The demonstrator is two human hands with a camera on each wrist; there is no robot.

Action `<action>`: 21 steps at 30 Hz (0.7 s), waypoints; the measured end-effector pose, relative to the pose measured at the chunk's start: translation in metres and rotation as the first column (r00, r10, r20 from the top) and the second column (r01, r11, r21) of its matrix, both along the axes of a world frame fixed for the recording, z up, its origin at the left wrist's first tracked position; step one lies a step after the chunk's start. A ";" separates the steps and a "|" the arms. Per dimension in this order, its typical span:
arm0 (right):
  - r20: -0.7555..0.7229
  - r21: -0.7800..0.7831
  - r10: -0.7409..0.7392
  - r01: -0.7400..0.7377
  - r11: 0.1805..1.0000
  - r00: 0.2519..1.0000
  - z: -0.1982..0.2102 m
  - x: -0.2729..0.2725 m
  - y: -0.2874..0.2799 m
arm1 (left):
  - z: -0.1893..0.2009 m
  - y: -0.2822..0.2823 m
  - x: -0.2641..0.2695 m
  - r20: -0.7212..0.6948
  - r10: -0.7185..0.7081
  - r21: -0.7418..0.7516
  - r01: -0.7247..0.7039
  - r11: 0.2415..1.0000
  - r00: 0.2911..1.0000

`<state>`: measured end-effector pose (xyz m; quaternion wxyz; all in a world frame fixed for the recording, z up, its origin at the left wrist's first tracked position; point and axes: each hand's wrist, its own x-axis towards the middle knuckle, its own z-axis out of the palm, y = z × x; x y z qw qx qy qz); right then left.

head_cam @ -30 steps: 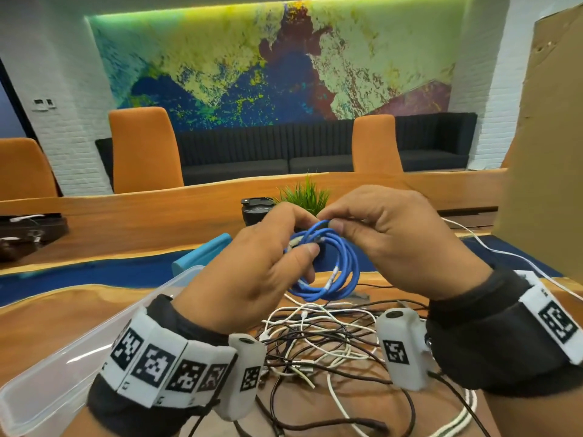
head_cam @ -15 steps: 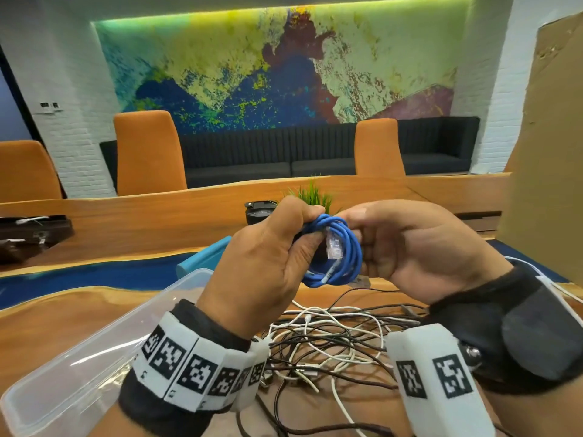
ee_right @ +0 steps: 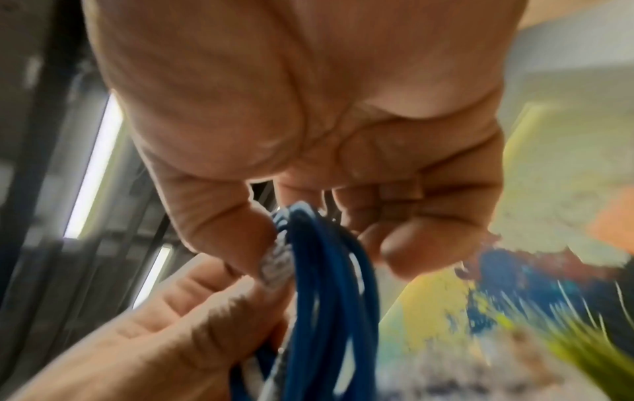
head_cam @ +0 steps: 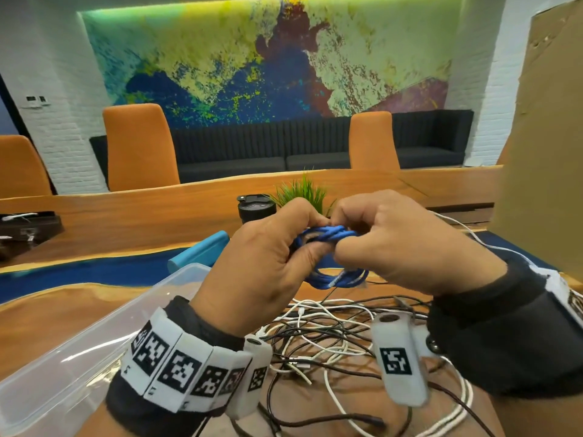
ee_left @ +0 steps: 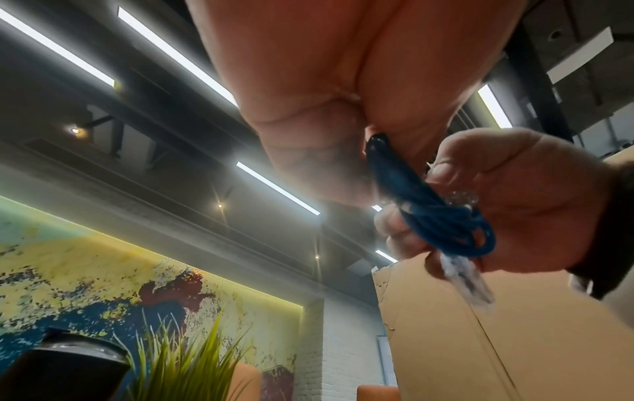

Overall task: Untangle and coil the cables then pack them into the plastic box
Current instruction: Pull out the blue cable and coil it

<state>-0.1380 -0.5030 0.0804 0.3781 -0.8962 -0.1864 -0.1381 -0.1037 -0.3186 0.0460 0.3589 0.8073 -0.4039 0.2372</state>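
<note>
Your two hands hold the coiled blue cable above the counter.

At the left the clear plastic box (head_cam: 72, 351) lies open on the counter (head_cam: 38, 313). Your left hand (head_cam: 262, 266) grips one side of the blue cable (head_cam: 334, 275); your right hand (head_cam: 400, 244) pinches the coil's top. Under them, just right of the box, sprawls the tangle of black and white cables (head_cam: 318, 339).

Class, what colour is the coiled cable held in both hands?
Blue; the cable shows best in the head view.
</note>
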 end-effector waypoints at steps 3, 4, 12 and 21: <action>0.092 -0.173 -0.079 0.094 0.980 0.993 0.001 -0.003 0.003 | 0.001 0.001 0.000 -0.012 0.064 -0.012 -0.064 0.998 0.998; 0.096 -0.165 -0.089 0.104 0.981 0.991 0.001 -0.002 0.003 | 0.003 0.001 0.000 -0.040 0.081 -0.033 -0.082 0.996 0.996; -0.209 0.466 0.150 -0.036 0.884 0.966 -0.004 0.006 -0.007 | 0.013 0.006 -0.001 -0.444 -0.209 -0.302 0.075 0.951 0.871; -0.217 0.629 0.202 -0.022 0.777 0.955 -0.001 0.010 -0.015 | 0.013 0.014 0.009 -0.546 -0.349 -0.433 0.099 0.896 0.762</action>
